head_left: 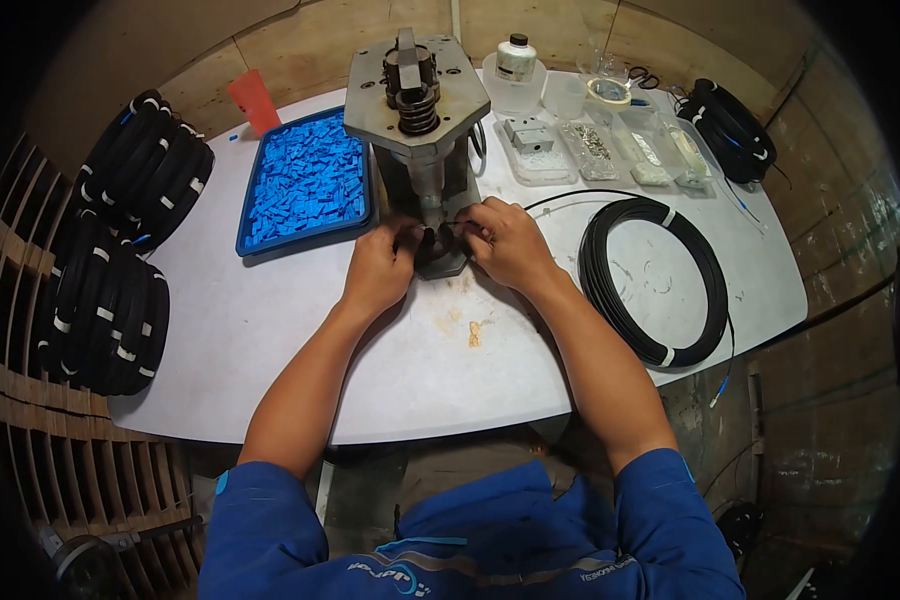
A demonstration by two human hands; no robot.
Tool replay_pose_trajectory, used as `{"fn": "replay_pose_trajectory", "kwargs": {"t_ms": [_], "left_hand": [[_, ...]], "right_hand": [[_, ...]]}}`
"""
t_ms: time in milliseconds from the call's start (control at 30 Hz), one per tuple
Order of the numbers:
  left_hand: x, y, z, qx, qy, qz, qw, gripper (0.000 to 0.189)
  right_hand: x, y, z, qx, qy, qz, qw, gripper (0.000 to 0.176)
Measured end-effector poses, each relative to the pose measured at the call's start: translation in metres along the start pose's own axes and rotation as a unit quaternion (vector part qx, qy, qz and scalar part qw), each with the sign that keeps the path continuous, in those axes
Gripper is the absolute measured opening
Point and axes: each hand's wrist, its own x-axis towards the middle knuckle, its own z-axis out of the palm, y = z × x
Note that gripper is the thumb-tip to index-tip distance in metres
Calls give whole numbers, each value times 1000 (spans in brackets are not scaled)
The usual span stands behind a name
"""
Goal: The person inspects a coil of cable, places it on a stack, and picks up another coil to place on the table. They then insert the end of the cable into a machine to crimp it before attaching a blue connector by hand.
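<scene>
A metal press (417, 100) stands at the back middle of the white table. Both hands are at its lower part, one on each side. My left hand (380, 262) has its fingers closed at the left of the press's lower tool; what they hold is too small to make out. On the right side, my right hand (502, 240) pinches the end of a thin black cable (570, 192). That cable runs back to a large black coil (595, 270) lying on the table to the right. The cable tip between the hands is hidden.
A blue tray (240, 232) of small blue pieces lies left of the press. Black coils (105, 300) are stacked at the left edge. Plastic boxes (537, 170), a white bottle (516, 62) and another coil (727, 130) stand back right. A red cup (255, 100) is behind the tray.
</scene>
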Motion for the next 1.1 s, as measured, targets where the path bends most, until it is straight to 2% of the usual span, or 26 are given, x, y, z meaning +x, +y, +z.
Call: {"fn": "replay_pose_trajectory", "kwargs": {"t_ms": [667,1000,1100], "left_hand": [[-1,1,0,-5,4,3,1000,19],[-4,2,-1,-38,-1,5,999,28],[-4,4,-3,-17,-15,8,1000,29]], "right_hand": [[0,2,1,2,0,4,1000,9],[2,-1,0,0,44,-30,999,14],[1,-1,-2,4,22,-10,1000,15]]}}
